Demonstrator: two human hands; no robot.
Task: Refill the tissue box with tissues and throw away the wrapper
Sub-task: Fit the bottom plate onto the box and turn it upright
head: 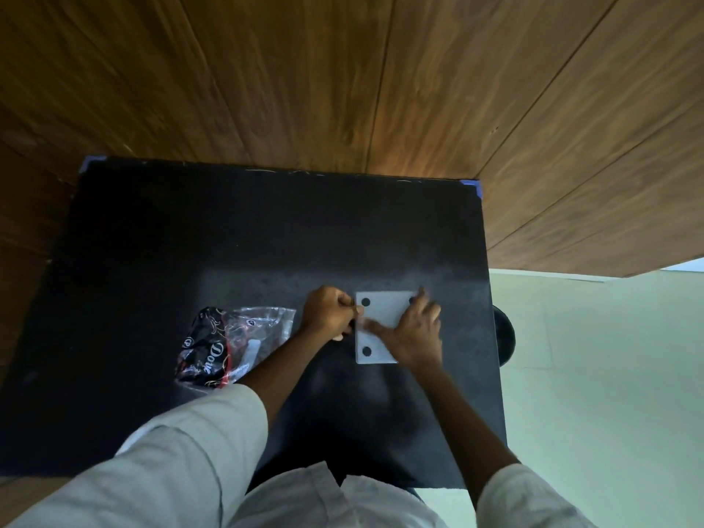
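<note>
A white, flat-topped tissue box (383, 312) with round dark dots near its corners lies on the black table (228, 242), right of centre. My left hand (330, 312) is curled against the box's left edge, fingers pinched on it. Spread flat, my right hand (413, 331) presses on the box's top right part and hides that side. An empty plastic wrapper (232, 342), part clear and part black with white lettering, lies crumpled on the table to the left of my left forearm.
The table stands against a wood-panelled wall (343, 89). Blue tape (474, 186) marks its far corners. A round dark object (504, 337) sits on the pale floor (609, 375) just beyond the table's right edge.
</note>
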